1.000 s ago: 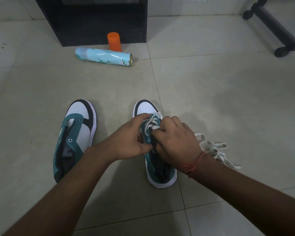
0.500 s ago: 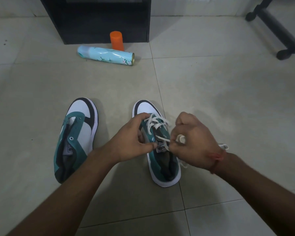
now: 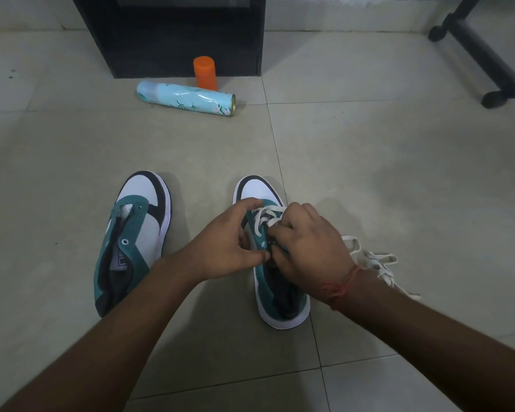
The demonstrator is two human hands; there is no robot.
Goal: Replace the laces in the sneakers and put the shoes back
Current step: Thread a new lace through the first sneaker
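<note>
Single head-worn wide-angle view, angled forward and down at the floor (image 3: 399,173); near, forearms enter from 6 o'clock.

Floor (image 3: 399,162): pale tiles, dark grout lines. Two teal-white sneakers side by side near middle: left sneaker (image 3: 131,242) unlaced, right sneaker (image 3: 280,298) partly laced. Loose white lace (image 3: 375,263) just right. Spray can (image 3: 185,98) lying flat, orange cap (image 3: 205,72) upright, toward far edge.

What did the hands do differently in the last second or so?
Half a second ago the right hand had pulled the white lace out to the side; now it is back over the right sneaker, at the eyelets. The left hand still holds that sneaker. The unlaced left sneaker and spray can stayed put.
</note>
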